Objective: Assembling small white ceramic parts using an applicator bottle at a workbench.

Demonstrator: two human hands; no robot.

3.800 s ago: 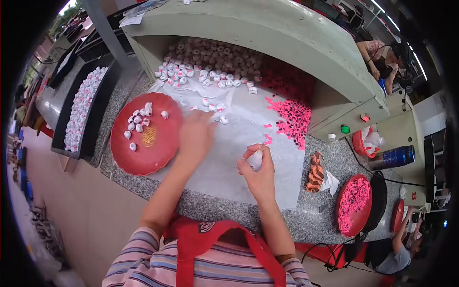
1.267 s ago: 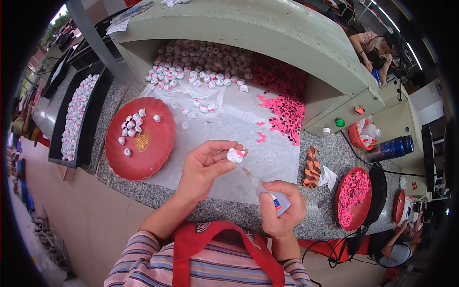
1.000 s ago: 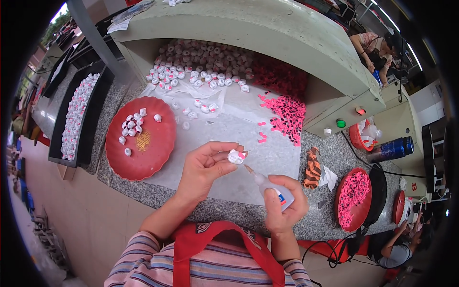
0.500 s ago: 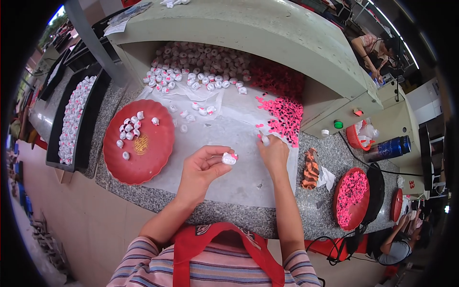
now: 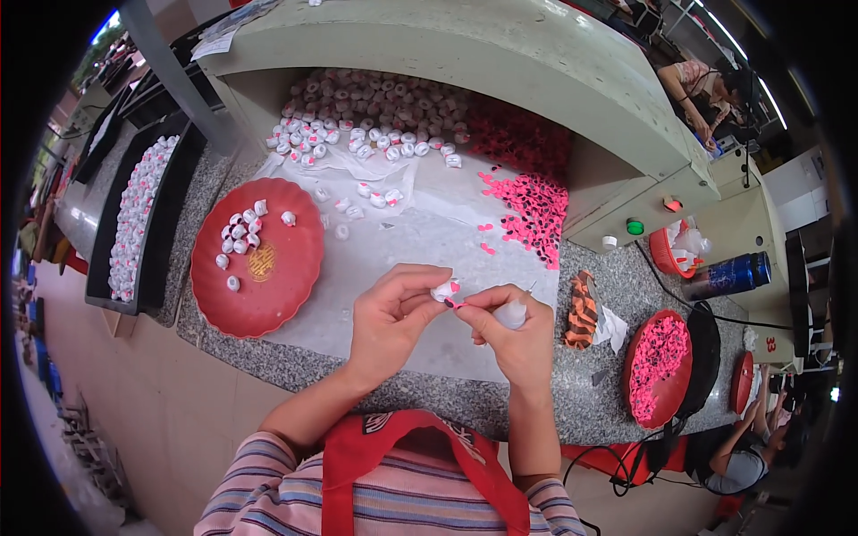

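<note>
Over the paper on the tabletop, the left hand pinches a white bead by fingertips, apparently leaving its side exposed; the right hand pinches a pink piece at its edge, a bottle tucked in its grip, probably for ready reach. Beyond lie loose pink pieces and heaped white beads.

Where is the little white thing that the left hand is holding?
Find the big pale metal hood, then the white paper sheet spread out from under it. Over the sheet's near part, the left hand pinches a small white piece with a pink patch. Unlike its look-alikes in the red plate at left, it is held up beside the right hand.
</note>
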